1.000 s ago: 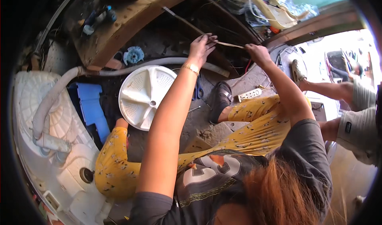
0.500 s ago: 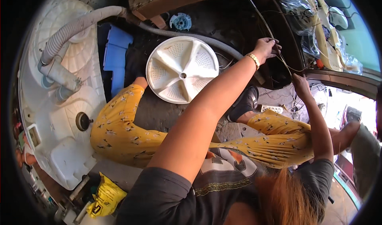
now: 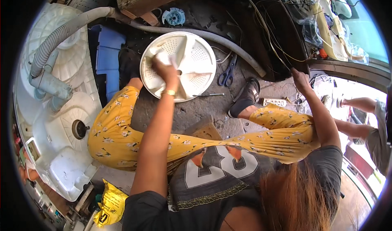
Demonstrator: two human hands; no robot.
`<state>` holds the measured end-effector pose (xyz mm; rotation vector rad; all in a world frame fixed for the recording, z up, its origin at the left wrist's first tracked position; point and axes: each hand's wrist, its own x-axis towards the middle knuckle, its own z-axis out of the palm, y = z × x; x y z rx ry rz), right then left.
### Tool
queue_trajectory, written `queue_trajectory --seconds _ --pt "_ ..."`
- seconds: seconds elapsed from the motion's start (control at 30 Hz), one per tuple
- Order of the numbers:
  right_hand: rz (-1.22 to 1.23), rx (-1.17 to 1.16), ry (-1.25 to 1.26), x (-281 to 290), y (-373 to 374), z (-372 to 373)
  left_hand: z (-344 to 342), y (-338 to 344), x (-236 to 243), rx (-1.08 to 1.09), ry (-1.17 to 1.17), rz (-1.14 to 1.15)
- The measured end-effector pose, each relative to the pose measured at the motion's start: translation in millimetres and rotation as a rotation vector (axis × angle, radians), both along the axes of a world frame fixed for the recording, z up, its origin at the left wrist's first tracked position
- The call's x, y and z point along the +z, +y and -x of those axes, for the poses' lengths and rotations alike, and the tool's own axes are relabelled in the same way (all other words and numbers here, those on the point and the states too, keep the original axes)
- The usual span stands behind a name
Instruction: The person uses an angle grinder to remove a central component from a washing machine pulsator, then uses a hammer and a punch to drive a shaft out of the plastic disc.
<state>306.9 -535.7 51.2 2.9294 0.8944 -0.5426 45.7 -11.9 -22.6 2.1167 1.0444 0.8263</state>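
Left hand: we see the left hand (image 3: 165, 69) blurred over the disc; we cannot tell whether it holds anything or touches.
Disc: the white, round, ribbed plastic disc (image 3: 202, 59) lies on the floor beneath the left hand.
Slim rod: at the disc's rim, just below right of the left hand, we note a slim dark-handled rod (image 3: 210, 94).
Scissors: blue-handled metal scissors (image 3: 226, 76) lie right of the left hand.
Right hand: our right hand (image 3: 301, 80) has its fingers closed on the lower end of a long, thin, pale cord (image 3: 261, 18).
Cord status: we judge one end secured, the upper run unheld; the work left cannot be told.
Obstructions: a grey corrugated hose (image 3: 216, 37) runs between the hands; a white power strip (image 3: 273, 102) lies below left of the right hand.
Tub: a large white moulded plastic tub (image 3: 81, 149) stands well left of the left hand.
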Motion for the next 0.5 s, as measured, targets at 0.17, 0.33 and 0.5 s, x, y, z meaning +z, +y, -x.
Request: queue_trajectory --seconds 0.17,0.33,0.5 --pt "-0.279 0.302 -0.51 41 150 81 117 91 -35 0.493 0.486 0.034" --pt "0.049 0.403 0.334 -44 263 175 102 74 -49 0.315 0.587 0.09" --pt "-0.109 0.417 0.04 -169 285 262 61 108 -18 -0.135 0.537 0.051"
